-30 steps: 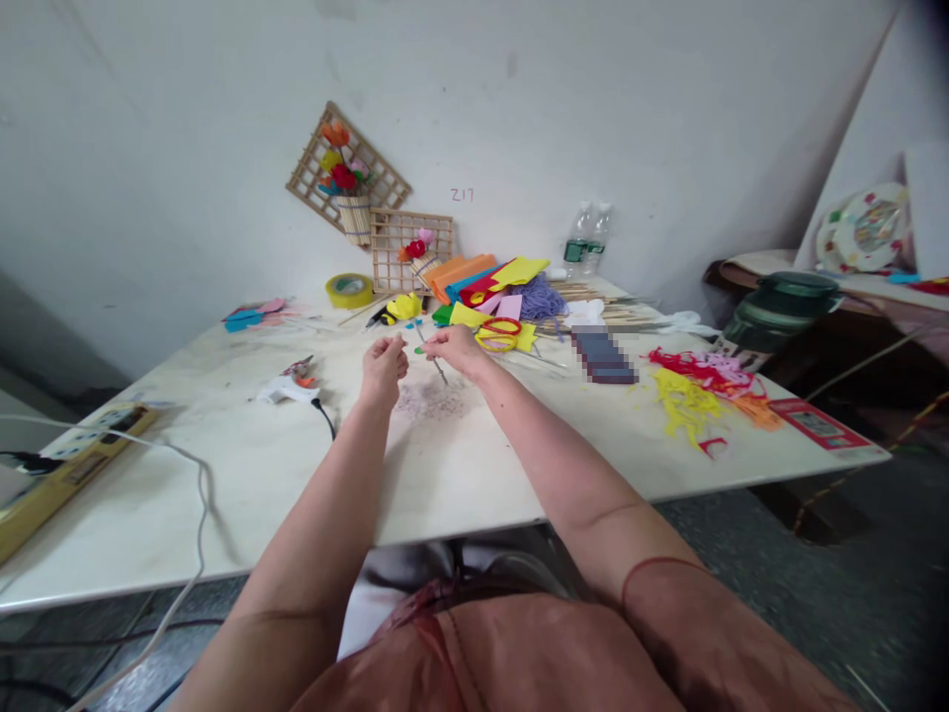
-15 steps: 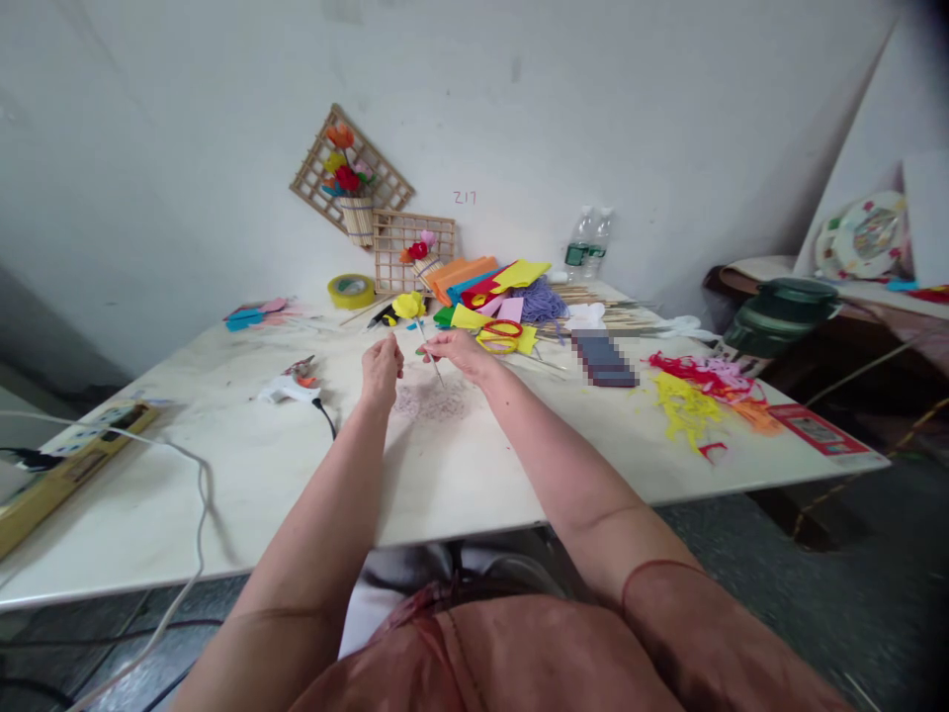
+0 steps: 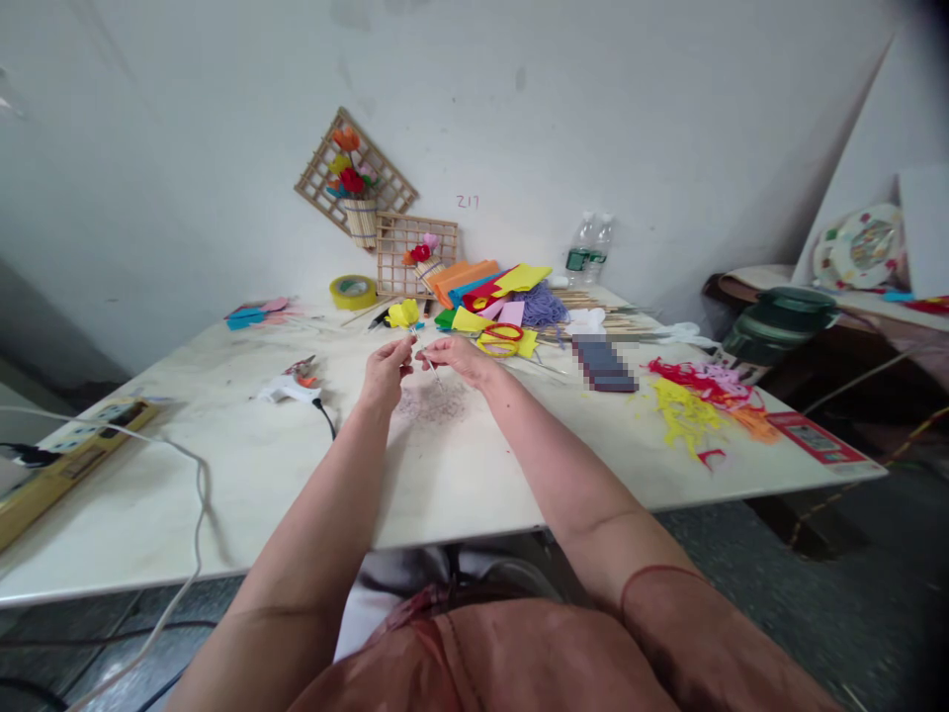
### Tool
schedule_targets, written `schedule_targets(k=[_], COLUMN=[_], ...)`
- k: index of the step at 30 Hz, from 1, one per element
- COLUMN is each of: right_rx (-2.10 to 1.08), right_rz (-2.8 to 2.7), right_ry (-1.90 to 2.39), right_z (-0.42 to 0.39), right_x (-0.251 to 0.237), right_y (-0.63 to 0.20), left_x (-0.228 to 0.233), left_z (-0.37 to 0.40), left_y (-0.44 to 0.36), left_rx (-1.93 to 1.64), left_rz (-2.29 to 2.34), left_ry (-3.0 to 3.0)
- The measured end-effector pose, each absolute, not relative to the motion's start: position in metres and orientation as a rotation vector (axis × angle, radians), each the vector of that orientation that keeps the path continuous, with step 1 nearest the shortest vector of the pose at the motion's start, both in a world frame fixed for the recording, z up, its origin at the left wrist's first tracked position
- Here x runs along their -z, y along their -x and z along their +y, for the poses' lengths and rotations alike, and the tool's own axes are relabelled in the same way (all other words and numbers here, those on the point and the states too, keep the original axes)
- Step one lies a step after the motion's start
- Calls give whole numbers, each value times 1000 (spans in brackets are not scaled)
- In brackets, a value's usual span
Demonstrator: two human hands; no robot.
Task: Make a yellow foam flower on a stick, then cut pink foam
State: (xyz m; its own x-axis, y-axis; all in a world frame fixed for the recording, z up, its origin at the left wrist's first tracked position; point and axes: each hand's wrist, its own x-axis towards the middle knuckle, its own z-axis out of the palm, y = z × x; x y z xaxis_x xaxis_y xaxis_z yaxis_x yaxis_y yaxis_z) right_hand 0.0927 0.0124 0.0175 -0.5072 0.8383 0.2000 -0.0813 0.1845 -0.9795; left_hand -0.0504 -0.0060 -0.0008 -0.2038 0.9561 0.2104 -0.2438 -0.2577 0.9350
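While the right hand (image 3: 456,358) had its thumb and fingers pinched on a thin stem (image 3: 436,380), the left hand (image 3: 387,371) was closed in beside it, its fingertips drawn together, seemingly on the upper part of the same stem. Just beyond the fingers stood a yellow flower (image 3: 403,313), apparently at the stem's far end, tilted away from the person. Its petals looked already formed, so the bloom seemed done; with both hands on the stem, that part was probably the unfinished one, though whether it bore any leaf or wrapping was too small to tell. Below the hands, fine purplish scraps (image 3: 434,403) lay scattered on the white table (image 3: 460,475). Just past the right hand were red-handled scissors (image 3: 502,339), lying untouched among yellow pieces, with folded coloured sheets (image 3: 467,282) and purple yarn (image 3: 544,302) behind them. Farther left lay a white tool (image 3: 286,389) with an orange part, out of either hand. At the wall, lattice panels (image 3: 396,247) carried stick holders (image 3: 361,222) already filled with coloured flowers (image 3: 351,180), while the yellow one remained in hand, set in no holder.
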Motion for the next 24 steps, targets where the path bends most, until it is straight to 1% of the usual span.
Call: schedule_targets(k=[5,8,16,24], right_rx=[-1457,-1448,-1281,-1351], right_rz=[-1771,-1744,-1662,-1634], right_ry=[700,746,858,793], right_z=[8,4,1,-4], right_x=[-20,-23,-24,-31], right_y=[-92,-90,-82,-85], left_x=[-1,-3,-5,-8], left_z=[-5,-6,-7,-10], left_y=[49,48,46,47], left_rx=[-1670,-1690,-1789,-1780], left_rz=[1003,1033,1098,1007], left_ry=[-1099,-1115,-1185,-1300])
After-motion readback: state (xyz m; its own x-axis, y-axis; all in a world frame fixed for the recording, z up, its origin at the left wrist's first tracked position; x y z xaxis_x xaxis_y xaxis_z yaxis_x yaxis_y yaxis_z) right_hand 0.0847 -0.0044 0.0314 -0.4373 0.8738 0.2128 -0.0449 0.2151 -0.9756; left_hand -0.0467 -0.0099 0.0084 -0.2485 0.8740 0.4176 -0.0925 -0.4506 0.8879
